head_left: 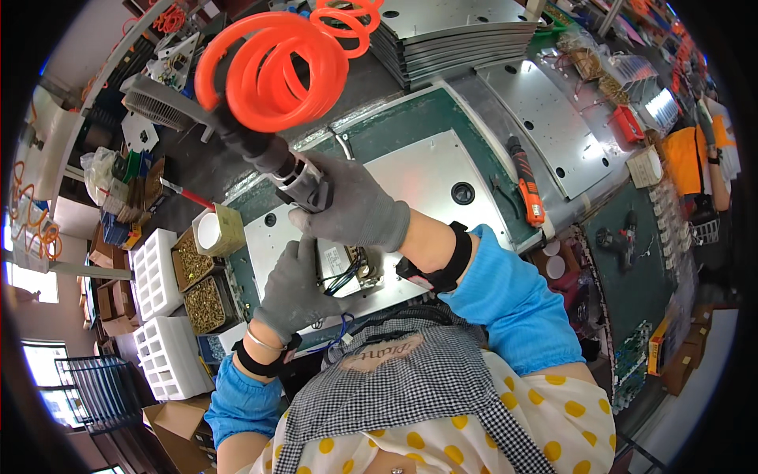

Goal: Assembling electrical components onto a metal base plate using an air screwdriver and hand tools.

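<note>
My gloved right hand (355, 207) is wrapped around an air screwdriver (264, 154) with a black body and metal collar. A coiled orange air hose (276, 75) hangs by its upper end. Below the right hand, a small metal-cased module (335, 257) with a label and dark wires (341, 278) rests on a flat metal panel (426, 178). Beside the module lies my gloved left hand (292, 292), its thumb spread from the raised fingers. Its fingertips come close to the right hand. The screwdriver's bit is hidden behind my hands.
Bins of small brass-coloured fasteners (207, 304) and white foam trays (170, 359) stand at the left. An orange-black power tool (527, 186) and pliers (505, 197) lie right of the panel. Stacked metal panels (466, 51) rise at the back. Another person's orange garment (685, 162) shows far right.
</note>
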Tool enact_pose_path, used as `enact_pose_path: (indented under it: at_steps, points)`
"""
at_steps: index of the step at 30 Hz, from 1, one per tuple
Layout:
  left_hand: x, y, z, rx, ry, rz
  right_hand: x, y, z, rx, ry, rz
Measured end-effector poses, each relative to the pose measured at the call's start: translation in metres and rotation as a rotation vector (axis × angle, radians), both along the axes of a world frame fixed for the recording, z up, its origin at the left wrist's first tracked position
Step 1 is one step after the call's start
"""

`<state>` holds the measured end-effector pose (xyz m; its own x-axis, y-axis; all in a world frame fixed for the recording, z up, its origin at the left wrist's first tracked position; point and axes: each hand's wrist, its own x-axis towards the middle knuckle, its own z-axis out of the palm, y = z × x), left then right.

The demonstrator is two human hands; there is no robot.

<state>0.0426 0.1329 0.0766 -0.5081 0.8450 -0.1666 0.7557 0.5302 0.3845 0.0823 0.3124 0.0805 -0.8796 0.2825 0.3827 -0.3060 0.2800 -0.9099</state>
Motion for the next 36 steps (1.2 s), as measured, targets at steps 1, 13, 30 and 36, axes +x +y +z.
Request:
enact_pose_path:
  at_steps: [1,13,30,36]
  points:
    - [0.0,0.001,0.0,0.011,0.006,-0.015,0.002,0.001,0.0,0.017,0.008,0.013]
    - [-0.003,-0.004,-0.007,0.145,-0.005,-0.076,0.012,-0.004,-0.003,0.068,0.139,0.053]
    - [0.001,0.001,-0.001,0.126,-0.001,-0.068,0.012,-0.002,-0.005,0.052,0.153,0.054]
    - [0.004,0.0,0.0,0.036,0.014,0.012,0.002,0.01,-0.004,-0.222,0.051,-0.008]
